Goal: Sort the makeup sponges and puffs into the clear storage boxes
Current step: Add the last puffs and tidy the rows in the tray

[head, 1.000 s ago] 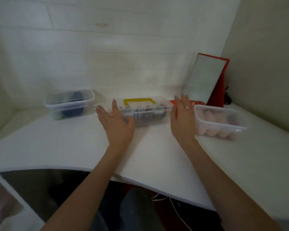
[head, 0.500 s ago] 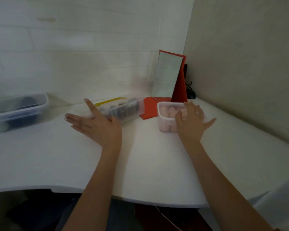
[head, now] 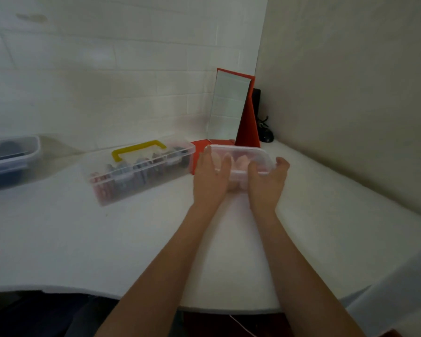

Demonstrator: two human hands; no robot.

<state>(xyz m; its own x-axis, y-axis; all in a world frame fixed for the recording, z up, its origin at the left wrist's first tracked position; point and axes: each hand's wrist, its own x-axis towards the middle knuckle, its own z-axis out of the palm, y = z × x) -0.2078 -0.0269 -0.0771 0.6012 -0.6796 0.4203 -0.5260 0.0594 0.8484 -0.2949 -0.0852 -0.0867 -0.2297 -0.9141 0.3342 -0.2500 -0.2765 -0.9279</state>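
My left hand (head: 210, 177) and right hand (head: 267, 182) grip the small clear box (head: 241, 156) by its ends; it seems light, slippery plastic.

A white counter (head: 88, 242) with a curved front edge fills a corner; behind it rises a wall of pale rectangular tiles (head: 102, 69), meeting a plain beige wall (head: 350, 81) to the right of the counter; a red-framed mirror (head: 229, 105) stands upright in that corner; the light is dim and soft.
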